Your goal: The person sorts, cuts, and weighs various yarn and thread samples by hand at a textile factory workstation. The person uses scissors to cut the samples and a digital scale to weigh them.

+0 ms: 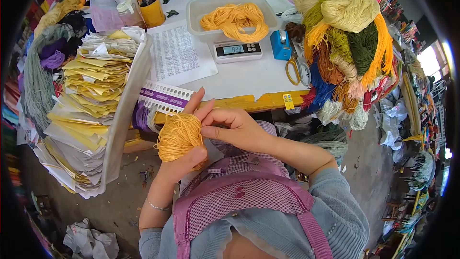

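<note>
A ball of orange-yellow thread (180,136) rests in my left hand (188,161), close in front of my apron. The left thumb presses on the ball's near side, and the fingers reach up behind it. At the ball's right side is my right hand (235,127), its thumb and fingertips pinched together near the left fingers. Whatever the right fingertips hold is too small to make out. Beyond the hands, a loose skein of the same orange thread (242,19) lies in a clear plastic tub (195,12) on a digital scale (237,52).
A tray of yellow and white paper packets (91,91) stands at left. Colored thread skeins (354,33) are heaped at right. Scissors (293,72), a blue tape dispenser (281,45), a printed list (177,50) and a purple-white holed card (165,97) lie on the table.
</note>
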The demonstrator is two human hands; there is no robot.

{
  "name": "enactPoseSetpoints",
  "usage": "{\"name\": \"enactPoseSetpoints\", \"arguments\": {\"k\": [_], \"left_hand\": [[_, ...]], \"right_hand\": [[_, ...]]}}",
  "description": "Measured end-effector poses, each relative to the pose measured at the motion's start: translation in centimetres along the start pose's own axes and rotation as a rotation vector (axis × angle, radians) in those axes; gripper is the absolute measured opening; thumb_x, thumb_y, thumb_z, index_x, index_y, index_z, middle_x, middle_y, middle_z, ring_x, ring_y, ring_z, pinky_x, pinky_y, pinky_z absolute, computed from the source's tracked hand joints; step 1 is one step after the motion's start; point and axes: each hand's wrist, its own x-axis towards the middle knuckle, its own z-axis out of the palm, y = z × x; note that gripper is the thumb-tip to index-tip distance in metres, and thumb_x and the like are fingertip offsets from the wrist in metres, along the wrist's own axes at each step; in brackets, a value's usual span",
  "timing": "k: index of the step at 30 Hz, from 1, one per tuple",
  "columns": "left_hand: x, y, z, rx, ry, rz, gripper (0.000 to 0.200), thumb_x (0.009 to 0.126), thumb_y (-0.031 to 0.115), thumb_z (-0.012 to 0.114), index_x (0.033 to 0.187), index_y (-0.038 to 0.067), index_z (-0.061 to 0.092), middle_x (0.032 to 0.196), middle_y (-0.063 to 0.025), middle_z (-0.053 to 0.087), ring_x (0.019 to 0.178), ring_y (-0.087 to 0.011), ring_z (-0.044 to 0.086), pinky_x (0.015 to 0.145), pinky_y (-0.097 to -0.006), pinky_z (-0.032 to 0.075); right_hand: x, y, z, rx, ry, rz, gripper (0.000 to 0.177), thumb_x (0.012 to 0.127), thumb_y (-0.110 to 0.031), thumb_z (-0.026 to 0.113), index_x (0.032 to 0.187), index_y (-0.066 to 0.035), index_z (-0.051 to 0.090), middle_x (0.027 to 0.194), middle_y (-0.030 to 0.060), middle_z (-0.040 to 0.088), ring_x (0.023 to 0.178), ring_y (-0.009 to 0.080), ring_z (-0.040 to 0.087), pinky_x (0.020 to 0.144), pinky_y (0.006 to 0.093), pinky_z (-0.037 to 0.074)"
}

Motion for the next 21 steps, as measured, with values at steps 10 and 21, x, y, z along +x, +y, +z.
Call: {"name": "enactPoseSetpoints", "arguments": {"k": [10,21], "left_hand": [[1.1,1.7,-0.2,-0.25,0.438,0.135,0.067,0.09,0.012,0.057,0.146,0.001,0.022,0.128,-0.0189,0.05,0.11,-0.0244,0.058,0.081,-0.032,0.055],[3.7,0.4,-0.4,-0.3,0.422,0.014,0.016,0.095,0.011,0.051,0.106,0.0,0.056,0.08,-0.0071,0.059,0.06,-0.0108,0.055,0.05,-0.022,0.044]], "right_hand": [[2.8,-4.3,-9.9,-0.135,0.574,-0.166,0.028,0.097,-0.018,0.049,0.119,-0.001,0.054,0.109,0.0071,0.061,0.077,0.0119,0.061,0.058,0.0247,0.055],[7.9,-0.7,-14.7,-0.55,0.637,0.107,0.04,0.095,-0.032,0.054,0.115,0.003,0.055,0.08,0.0068,0.062,0.048,0.0114,0.058,0.044,0.0243,0.049]]}}
